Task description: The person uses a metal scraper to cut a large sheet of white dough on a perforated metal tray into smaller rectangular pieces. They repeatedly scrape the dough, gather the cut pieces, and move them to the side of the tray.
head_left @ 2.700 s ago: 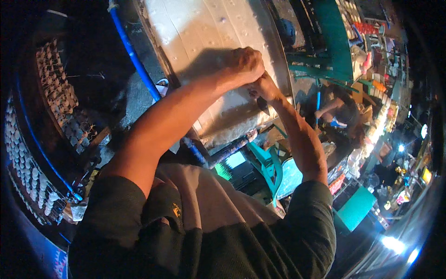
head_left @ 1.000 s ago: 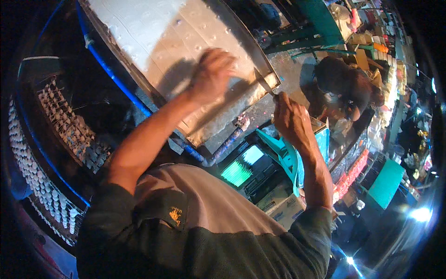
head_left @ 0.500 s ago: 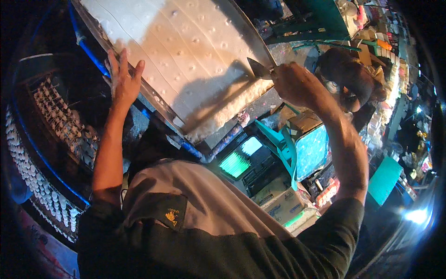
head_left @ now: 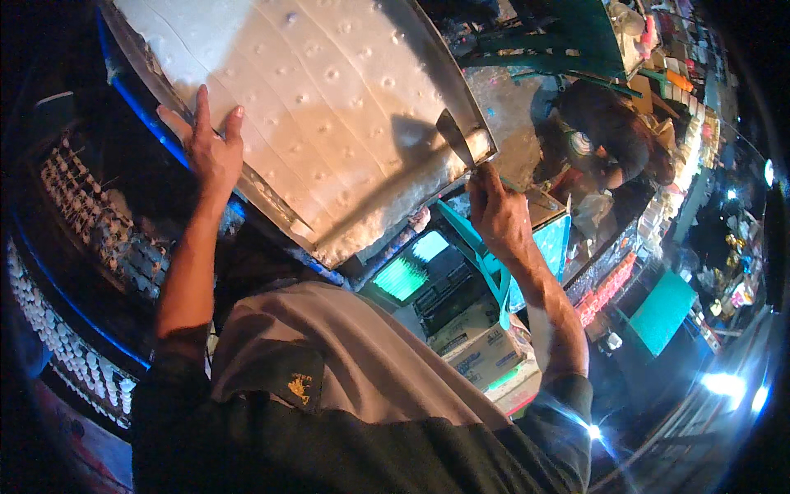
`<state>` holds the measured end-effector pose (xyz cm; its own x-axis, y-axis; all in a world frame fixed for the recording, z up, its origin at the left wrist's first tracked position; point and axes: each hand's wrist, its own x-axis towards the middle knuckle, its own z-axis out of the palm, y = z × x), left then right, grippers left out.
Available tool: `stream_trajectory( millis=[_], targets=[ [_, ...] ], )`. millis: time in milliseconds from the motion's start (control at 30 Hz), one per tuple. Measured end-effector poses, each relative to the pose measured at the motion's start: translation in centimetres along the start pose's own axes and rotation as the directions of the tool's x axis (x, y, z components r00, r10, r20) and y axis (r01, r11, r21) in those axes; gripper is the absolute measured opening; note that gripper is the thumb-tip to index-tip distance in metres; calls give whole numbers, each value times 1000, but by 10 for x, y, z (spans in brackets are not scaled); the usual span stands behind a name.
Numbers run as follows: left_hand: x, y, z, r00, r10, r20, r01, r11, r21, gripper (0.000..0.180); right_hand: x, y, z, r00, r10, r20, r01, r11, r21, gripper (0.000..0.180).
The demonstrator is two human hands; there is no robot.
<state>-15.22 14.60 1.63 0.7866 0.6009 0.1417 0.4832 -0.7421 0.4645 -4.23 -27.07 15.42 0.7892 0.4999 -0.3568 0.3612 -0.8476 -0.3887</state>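
Note:
A large shallow tray (head_left: 444, 49) with a raised rim holds a pale, dimpled slab (head_left: 329, 107) marked with long lines. My left hand (head_left: 216, 156) lies at its left rim with fingers spread, the fingertips over the slab. At the near right corner of the tray, my right hand (head_left: 500, 214) is closed round the handle of a broad-bladed knife (head_left: 455, 138). Its dark pointed blade reaches over the corner of the slab, where a rough pale strip (head_left: 387, 218) runs along the near edge. My right fingers cover the handle.
Another person (head_left: 605, 132) is close by on the right. Below the tray are a teal plastic chair (head_left: 477, 247), a lit green-glowing unit (head_left: 403, 280) and cardboard boxes (head_left: 485, 358). Racks with rows of small white pieces (head_left: 78, 354) stand at left. A blue pipe (head_left: 148, 119) runs beside the tray.
My right hand and the knife have moved down toward me, to the tray's near right corner. The tray appears shifted slightly up and left in view. My left hand stays at the left rim.

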Motion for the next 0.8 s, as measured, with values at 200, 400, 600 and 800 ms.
stream_trajectory(
  millis=[200,400,600,800],
  targets=[
    [-1,-6,-2,999,51,6,-51,995,88,66,14,0,11,993,-109,-40,108,994,-36,30],
    [0,5,-8,1000,7,21,-9,998,70,68,41,7,8,986,-150,-70,149,989,-14,29],
    [-4,2,1,1000,3,-28,-3,1000,-27,70,68,9,1,983,-183,-11,183,983,-3,26],
    [-12,9,-4,999,-45,-30,43,996,-75,70,82,-17,7,994,-103,-31,104,994,44,17]
  ],
)
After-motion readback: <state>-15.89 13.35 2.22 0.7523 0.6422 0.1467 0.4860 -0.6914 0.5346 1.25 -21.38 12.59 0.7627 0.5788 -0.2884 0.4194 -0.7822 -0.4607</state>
